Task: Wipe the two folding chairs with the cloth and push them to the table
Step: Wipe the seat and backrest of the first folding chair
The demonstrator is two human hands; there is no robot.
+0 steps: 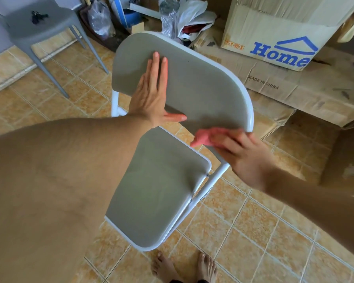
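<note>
The grey plastic folding chair with a white tubular metal frame (157,190) stood opened on the tan tiled floor (253,231), right in front of the person. Its seat was nearest their bare feet and its backrest (202,82) was tilted on the far side. The backrest's long axis ran from upper left to lower right in the head view, and both hands were on it.

The left hand (151,92) lay flat against the upper-left half of the panel. Its fingers were straight and together, its thumb lay along the lower edge, and it grasped nothing, so it seemed to be steadying the chair. The right hand (239,154) was blurred. Its fingers were curled over a crumpled pink cloth (202,136), which it held against the backrest's lower-right corner, just beside the white rim.

From the cloth, nearly all of the grey face stretched up and to the left, toward the steadying hand. The right hand carried the cloth, so the likely next stroke was a sweep along that axis.

The panels looked smooth and matte, with no marks that could be made out. The frame tube (217,176) ran down under the right wrist.

No second folding chair was in view, and I could not identify the desk with any certainty. A printed cardboard box (274,37) and a grey moulded chair (41,23) stood beyond.
</note>
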